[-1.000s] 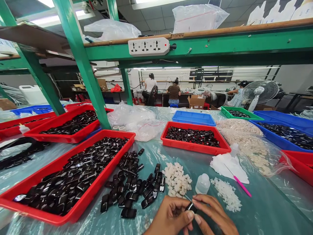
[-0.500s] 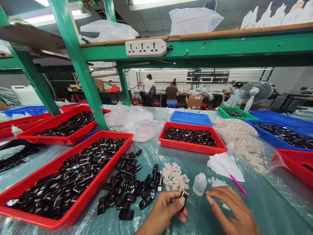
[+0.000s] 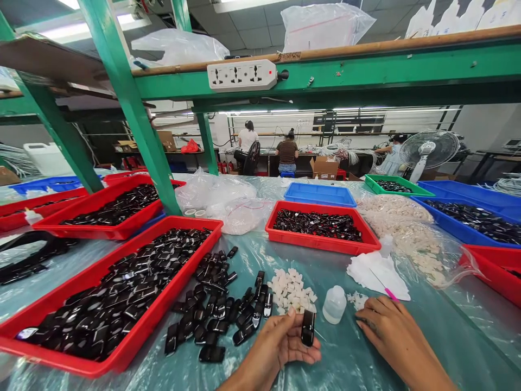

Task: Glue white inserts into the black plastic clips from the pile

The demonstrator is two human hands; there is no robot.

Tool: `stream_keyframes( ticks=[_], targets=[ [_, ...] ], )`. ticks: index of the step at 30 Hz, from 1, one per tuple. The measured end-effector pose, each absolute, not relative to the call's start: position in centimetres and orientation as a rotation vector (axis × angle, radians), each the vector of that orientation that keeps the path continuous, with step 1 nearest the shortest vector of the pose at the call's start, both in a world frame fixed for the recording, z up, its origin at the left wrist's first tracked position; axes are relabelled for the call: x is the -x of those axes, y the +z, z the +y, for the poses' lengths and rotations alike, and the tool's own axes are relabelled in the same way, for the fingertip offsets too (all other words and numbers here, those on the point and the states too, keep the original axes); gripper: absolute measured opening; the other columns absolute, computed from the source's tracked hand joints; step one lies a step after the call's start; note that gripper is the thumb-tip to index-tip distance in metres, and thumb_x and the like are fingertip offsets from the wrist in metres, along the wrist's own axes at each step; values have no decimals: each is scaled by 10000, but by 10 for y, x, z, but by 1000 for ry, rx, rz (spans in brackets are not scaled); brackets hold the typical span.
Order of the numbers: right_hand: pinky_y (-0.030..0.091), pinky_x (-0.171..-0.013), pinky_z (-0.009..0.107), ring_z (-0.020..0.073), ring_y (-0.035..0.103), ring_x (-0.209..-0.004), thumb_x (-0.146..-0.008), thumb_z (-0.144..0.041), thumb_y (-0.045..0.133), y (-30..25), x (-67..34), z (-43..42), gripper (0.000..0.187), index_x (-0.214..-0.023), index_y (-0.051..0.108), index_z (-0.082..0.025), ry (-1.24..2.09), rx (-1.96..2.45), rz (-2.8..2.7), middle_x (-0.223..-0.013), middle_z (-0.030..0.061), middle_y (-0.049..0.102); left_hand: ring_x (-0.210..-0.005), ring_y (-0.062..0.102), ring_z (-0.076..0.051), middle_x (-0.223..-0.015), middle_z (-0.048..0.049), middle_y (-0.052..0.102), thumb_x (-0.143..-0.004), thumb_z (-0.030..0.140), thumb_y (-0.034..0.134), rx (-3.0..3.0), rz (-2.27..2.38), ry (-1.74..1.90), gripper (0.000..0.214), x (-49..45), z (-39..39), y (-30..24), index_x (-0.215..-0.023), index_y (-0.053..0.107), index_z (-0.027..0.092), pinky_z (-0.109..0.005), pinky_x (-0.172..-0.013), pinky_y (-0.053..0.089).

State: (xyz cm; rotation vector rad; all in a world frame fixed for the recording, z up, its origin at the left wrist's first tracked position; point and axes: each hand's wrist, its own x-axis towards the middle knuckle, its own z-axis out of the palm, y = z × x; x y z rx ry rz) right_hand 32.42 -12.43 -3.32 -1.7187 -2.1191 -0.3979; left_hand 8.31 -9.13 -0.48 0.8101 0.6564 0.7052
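My left hand (image 3: 280,347) holds a small glossy black plastic casing (image 3: 308,328) upright, its fingers curled beneath. My right hand (image 3: 393,328) is down at the table, fingers bent and drawn together beside a little heap of tiny white bits (image 3: 357,300). Whatever its fingertips hold, if anything, is hidden. Between the hands stands a small translucent bottle (image 3: 334,305). Behind my left hand lies a pile of cream-white pieces (image 3: 291,290), with loose black casings (image 3: 211,309) to its left. The pink-handled tool (image 3: 391,294) is partly covered by my right hand.
A long red tray (image 3: 122,347) full of black casings lies at left. Another red tray (image 3: 321,244) stands ahead, before a blue tray (image 3: 319,196). A white cloth (image 3: 376,271) and a bag of pale pieces (image 3: 423,255) lie right. A green shelf beam (image 3: 366,70) crosses overhead.
My left hand has turned, so the black casing now stands upright with its long face showing. My right hand has moved right and down to the white bits, covering part of the pink handle.
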Motion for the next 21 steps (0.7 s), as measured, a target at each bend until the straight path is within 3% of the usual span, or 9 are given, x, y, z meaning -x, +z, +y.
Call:
stream_keyframes(
  ticks=[5,8,13,17,21],
  targets=[
    [443,-653,372,229,609,-689,-789,-170,526,-31,-324,-123,190,-683,669,-239,-331,1708,-2068,-692,27,655,-607,663,-156,-716,-115,690,-755,485,633,-867,639,687,417,-82,-91,-3,-798,657,71,-253,-617,478],
    [479,-688,387,242,628,-769,-843,-233,463,-29,-323,-126,188,-793,643,-210,-314,1717,-1963,-800,67,676,-587,628,-122,-701,-85,672,-725,447,684,-977,614,675,398,-82,-92,-3,-833,680,65,-225,-608,451],
    [487,-439,228,214,661,-760,-850,-426,456,-18,-313,-135,270,-906,599,-204,167,1702,-1420,-876,91,687,-536,552,-99,-639,-45,634,-648,477,733,-1113,631,671,424,-83,-92,-5,-793,703,79,-217,-581,417],
    [526,-643,255,213,660,-726,-720,-486,606,-7,-296,-141,298,-788,664,-202,522,1477,-1173,-770,67,697,-523,510,-91,-619,-23,608,-643,495,727,-1183,636,654,429,-83,-92,-8,-804,715,98,-217,-579,392],
    [477,-647,238,181,591,-692,-707,-445,652,-6,-274,-145,222,-723,680,-225,863,1292,-1113,-696,14,633,-562,502,-103,-628,-17,595,-675,474,710,-1250,611,626,390,-82,-94,-9,-837,729,120,-224,-604,387]
  ],
)
